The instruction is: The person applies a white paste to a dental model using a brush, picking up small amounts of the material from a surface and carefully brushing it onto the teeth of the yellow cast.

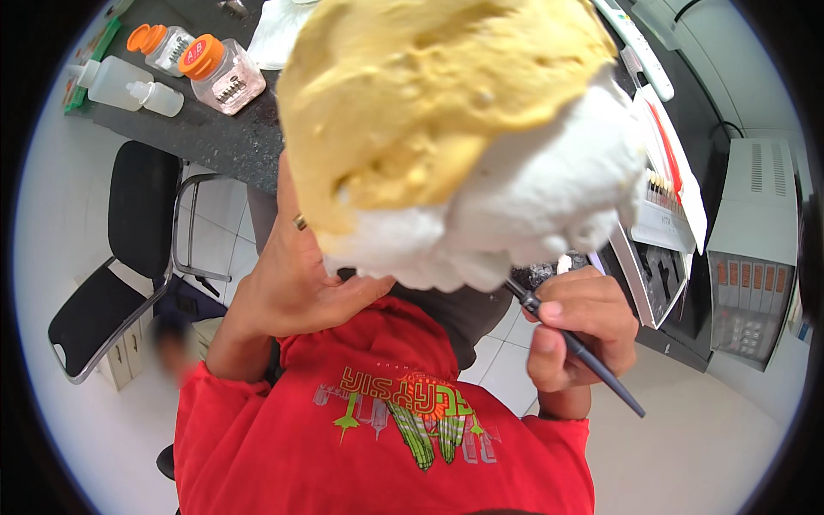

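Observation:
A large lumpy cast (446, 94), yellow over rough white plaster-like material, fills the upper middle, close to the camera. My left hand (296, 279) grips it from the left and below, with a ring on one finger. The thumb lies along its lower edge, and the other fingers are partly hidden behind it. Beneath its lower right side, my right hand (588, 326) is closed in a pen grip on a slim dark-handled tool (602, 375). The tool points up and left, its tip hidden behind the cast.
Orange-capped jars (225, 79) and white plastic bottles (116, 84) stand on the dark counter (206, 129) at upper left. A black chair (144, 202) is at left. To the right are a tooth shade guide (661, 193), an open case (657, 279) and a grey boxy device (751, 249).

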Demonstrator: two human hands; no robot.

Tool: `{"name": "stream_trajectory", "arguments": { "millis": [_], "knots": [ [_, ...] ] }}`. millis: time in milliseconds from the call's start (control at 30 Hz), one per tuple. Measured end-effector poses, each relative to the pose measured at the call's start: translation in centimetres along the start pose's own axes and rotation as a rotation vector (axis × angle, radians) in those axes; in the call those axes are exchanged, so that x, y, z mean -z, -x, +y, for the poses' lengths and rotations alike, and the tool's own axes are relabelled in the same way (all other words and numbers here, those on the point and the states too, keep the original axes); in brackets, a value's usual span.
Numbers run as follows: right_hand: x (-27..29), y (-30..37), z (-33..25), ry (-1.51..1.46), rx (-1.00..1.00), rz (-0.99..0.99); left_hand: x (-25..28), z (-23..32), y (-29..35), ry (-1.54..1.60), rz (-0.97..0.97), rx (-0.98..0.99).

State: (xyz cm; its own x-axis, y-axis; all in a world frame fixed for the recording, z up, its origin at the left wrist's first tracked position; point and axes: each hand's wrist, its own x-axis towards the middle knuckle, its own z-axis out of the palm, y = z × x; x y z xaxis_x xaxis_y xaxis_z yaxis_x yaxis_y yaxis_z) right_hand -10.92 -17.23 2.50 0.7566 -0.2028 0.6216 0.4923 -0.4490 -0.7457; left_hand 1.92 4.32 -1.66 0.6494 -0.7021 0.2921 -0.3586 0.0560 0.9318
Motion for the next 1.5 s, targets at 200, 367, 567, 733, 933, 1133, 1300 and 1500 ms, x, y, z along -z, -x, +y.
{"name": "stream_trajectory", "arguments": {
  "millis": [200, 367, 567, 733, 933, 1133, 1300, 1500],
  "knots": [
    [-0.17, -0.63, -0.36, 0.091, 0.029, -0.078, -0.08, -0.21, -0.24, 0.007, 0.027, 0.022],
    [-0.41, -0.57, -0.14, 0.076, 0.05, -0.064, -0.12, -0.18, 0.07, 0.011, 0.033, 0.028],
    [-0.43, -0.74, -0.39, 0.091, 0.037, -0.089, -0.26, -0.11, 0.14, 0.01, 0.031, 0.025],
    [-0.37, -0.6, -0.1, 0.075, 0.048, -0.067, -0.34, 0.12, 0.32, -0.005, 0.024, 0.023],
    [-0.35, -0.62, -0.25, 0.079, 0.032, -0.087, -0.38, 0.26, 0.6, -0.015, 0.011, 0.019],
    [-0.35, -0.65, -0.11, 0.085, 0.058, -0.076, -0.37, 0.45, 0.72, -0.022, 0.006, 0.02],
    [-0.44, -0.71, -0.09, 0.083, 0.057, -0.079, -0.41, 0.37, 0.58, -0.017, 0.008, 0.023],
    [-0.27, -0.6, -0.29, 0.091, 0.044, -0.076, -0.42, -0.01, 0.1, 0.001, 0.025, 0.029]
  ]
}}
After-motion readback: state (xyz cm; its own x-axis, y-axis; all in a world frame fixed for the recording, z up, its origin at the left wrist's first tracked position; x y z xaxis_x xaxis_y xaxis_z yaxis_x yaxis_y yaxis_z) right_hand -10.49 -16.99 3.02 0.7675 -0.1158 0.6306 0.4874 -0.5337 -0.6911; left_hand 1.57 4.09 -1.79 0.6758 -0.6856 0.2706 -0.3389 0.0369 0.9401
